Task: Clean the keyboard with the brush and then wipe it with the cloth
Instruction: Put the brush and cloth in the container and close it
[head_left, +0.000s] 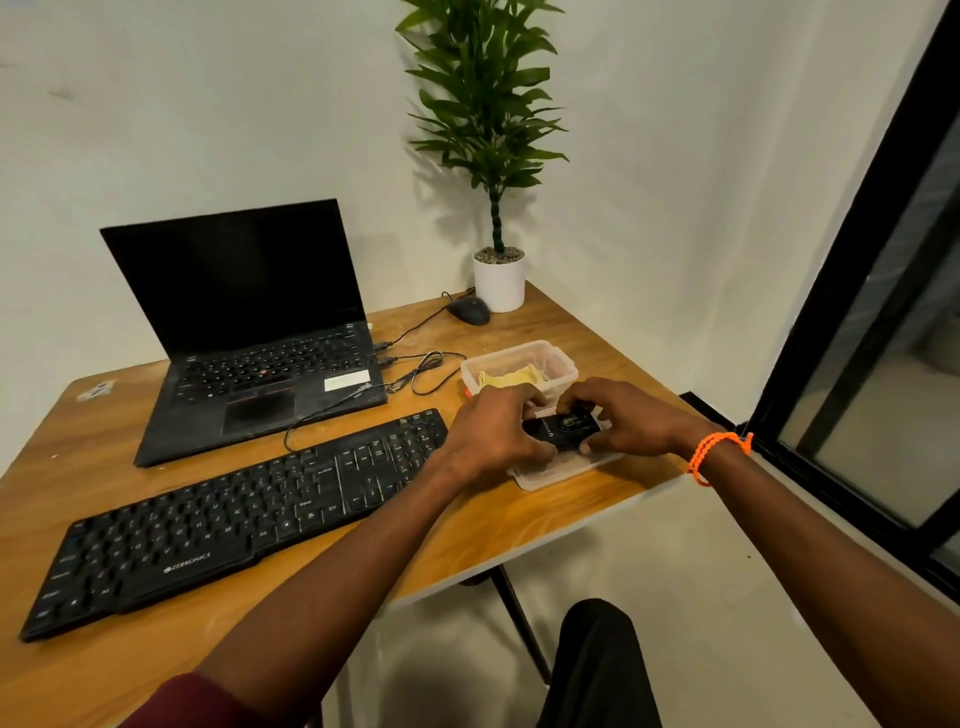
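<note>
Right now both hands meet over a clear plastic lid (563, 470) lying just off the right end of the keyboard (234, 519), and between them they hold a small black case (561, 428), presumably the brush kit, though what is inside it is too small to tell. Left hand (496, 431) has its fingers curled round the case's near left side; right hand (623, 421), with an orange bracelet (719, 452) at the wrist, pinches the case's right end with bent fingers. Just beyond the keyboard's right end, behind the hands, stands a clear plastic box (519, 366) with a yellow cloth (506, 378) inside it. Behind the keyboard sits an open laptop (249, 332) with a dark screen, and farther back from the keyboard's right end lie a black mouse (469, 310) and a potted plant (498, 280) on the wooden table (467, 525)
</note>
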